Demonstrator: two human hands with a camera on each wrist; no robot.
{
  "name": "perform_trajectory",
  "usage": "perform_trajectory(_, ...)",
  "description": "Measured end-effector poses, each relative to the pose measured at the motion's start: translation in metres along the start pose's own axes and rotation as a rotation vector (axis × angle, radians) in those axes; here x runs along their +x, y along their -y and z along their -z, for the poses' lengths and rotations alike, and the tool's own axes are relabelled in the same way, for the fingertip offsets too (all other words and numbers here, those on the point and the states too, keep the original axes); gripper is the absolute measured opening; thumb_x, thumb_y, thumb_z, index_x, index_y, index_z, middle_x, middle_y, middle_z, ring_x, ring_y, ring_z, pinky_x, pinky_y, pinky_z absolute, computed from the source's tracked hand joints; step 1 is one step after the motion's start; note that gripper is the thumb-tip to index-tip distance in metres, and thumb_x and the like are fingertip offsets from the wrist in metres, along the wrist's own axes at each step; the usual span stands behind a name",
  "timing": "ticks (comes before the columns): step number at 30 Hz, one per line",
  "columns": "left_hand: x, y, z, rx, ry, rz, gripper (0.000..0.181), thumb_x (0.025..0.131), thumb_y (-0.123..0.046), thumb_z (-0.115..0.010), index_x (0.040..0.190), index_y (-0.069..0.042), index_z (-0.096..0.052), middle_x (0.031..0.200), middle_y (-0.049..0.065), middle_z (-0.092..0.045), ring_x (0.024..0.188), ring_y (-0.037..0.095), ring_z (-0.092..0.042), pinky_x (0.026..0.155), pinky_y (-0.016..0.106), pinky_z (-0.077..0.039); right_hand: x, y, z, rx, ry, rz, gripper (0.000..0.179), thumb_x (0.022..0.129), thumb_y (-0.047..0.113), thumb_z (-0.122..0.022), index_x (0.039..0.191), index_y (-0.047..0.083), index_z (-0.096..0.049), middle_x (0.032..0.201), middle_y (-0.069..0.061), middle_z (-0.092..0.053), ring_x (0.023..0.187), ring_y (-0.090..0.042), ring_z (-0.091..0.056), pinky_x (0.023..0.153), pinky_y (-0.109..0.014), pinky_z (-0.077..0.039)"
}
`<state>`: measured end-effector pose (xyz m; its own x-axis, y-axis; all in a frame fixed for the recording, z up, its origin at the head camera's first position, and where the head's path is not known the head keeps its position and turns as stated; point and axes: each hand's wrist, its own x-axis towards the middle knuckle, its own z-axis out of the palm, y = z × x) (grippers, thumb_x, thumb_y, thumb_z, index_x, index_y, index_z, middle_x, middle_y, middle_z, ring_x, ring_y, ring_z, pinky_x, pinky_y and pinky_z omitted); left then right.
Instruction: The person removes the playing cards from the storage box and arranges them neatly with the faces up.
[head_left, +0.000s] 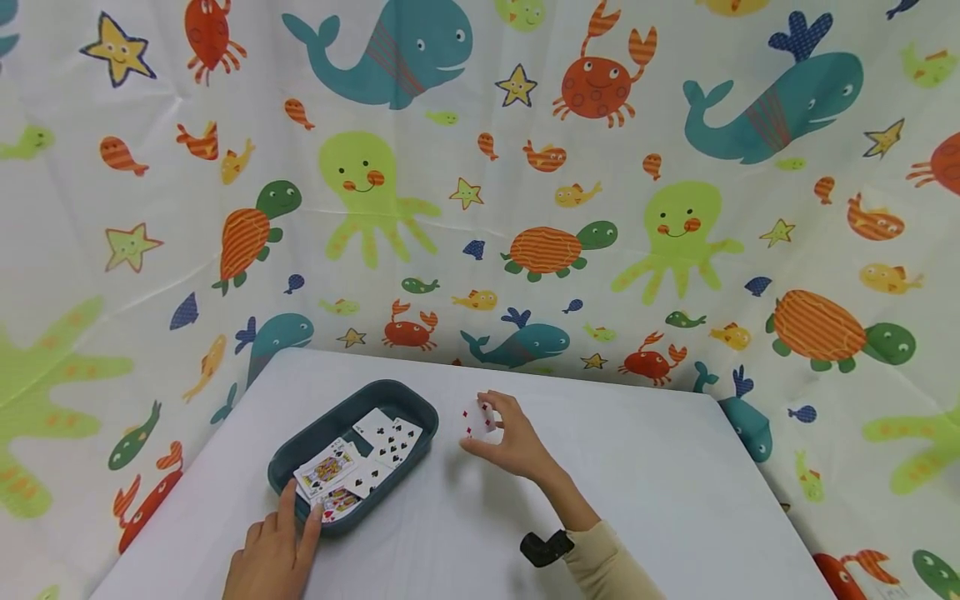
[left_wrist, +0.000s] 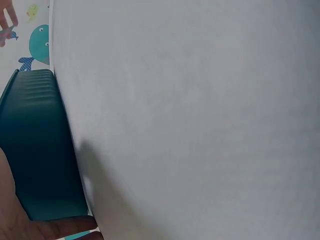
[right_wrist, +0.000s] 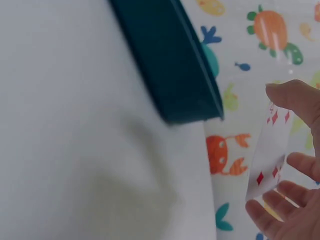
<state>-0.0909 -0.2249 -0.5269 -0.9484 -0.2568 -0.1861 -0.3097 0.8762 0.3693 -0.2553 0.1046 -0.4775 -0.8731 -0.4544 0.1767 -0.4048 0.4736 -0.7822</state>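
A playing card (head_left: 476, 419) with red diamonds is held between the thumb and fingers of my right hand (head_left: 510, 437), raised above the table to the right of a tray. In the right wrist view the card (right_wrist: 270, 150) looks slightly bowed, thumb at one end and fingertips at the other. The dark teal tray (head_left: 281, 450) holds several face-up cards, among them a king (head_left: 327, 468) and a spade card (head_left: 397, 442). My left hand (head_left: 273, 554) rests at the tray's near left end, index finger and thumb extended over its rim. Its other fingers lie outside the tray.
The tray stands on a white-covered table (head_left: 637, 467), left of the middle. Behind and at both sides hangs a curtain (head_left: 435, 192) printed with sea animals. A black band (head_left: 546, 548) circles my right wrist, just beyond a beige sleeve (head_left: 611, 562).
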Motion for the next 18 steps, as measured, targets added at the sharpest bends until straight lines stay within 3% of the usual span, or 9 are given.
perform_trajectory(6, 0.0, 0.0, 0.001, -0.007, -0.004, 0.0, 0.085, 0.107, -0.06, -0.031, 0.153, 0.01, -0.017, 0.122, 0.042, -0.053, 0.111, 0.056, -0.05, 0.086, 0.068, -0.046, 0.002, -0.02, 0.009, -0.19, 0.107, 0.015, 0.08, 0.084, 0.039, -0.083, 0.15, 0.014, -0.047, 0.158, -0.016, -0.038, 0.142, -0.034, -0.041, 0.108, -0.057, -0.044)
perform_trajectory(10, 0.0, 0.0, 0.001, -0.019, -0.011, -0.007, 0.084, 0.107, -0.059, -0.032, 0.153, 0.01, -0.017, 0.122, 0.042, -0.053, 0.111, 0.057, -0.05, 0.086, 0.069, -0.046, 0.006, -0.028, 0.011, -0.341, 0.215, 0.05, 0.08, 0.084, 0.031, -0.084, 0.151, 0.013, -0.046, 0.159, -0.018, -0.037, 0.143, -0.034, -0.039, 0.109, -0.057, -0.043)
perform_trajectory(18, -0.001, 0.001, 0.0, -0.035, -0.033, -0.02, 0.083, 0.107, -0.058, -0.034, 0.152, 0.01, -0.019, 0.12, 0.041, -0.054, 0.109, 0.057, -0.052, 0.084, 0.068, -0.047, 0.02, -0.022, 0.014, -0.615, 0.391, 0.131, 0.077, 0.083, 0.018, -0.085, 0.151, 0.012, -0.048, 0.159, -0.015, -0.038, 0.143, -0.033, -0.041, 0.113, -0.054, -0.04)
